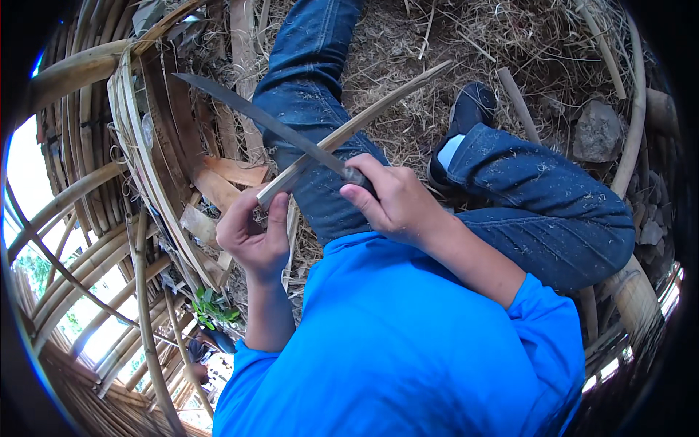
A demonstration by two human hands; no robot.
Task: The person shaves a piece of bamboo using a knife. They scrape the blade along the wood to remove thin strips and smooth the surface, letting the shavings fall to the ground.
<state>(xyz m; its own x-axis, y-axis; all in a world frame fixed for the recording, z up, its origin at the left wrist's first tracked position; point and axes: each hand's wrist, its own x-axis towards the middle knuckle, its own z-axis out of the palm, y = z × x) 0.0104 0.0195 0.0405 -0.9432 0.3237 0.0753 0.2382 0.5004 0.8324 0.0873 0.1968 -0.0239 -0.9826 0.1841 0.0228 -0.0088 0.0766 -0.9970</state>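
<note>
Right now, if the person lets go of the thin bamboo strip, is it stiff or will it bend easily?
The bamboo strip looks long, thin and straight, so probably light and springy, not floppy. The left hand holds only one end, yet it does not sag. The knife in the right hand crosses it, so it may split lengthwise.

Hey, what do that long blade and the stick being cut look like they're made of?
The blade looks like dull grey metal, probably steel: thin, smooth, dark sheen. The stick appears to be split bamboo or wood: pale tan, fibrous, matte, like the strips stacked nearby.
</note>
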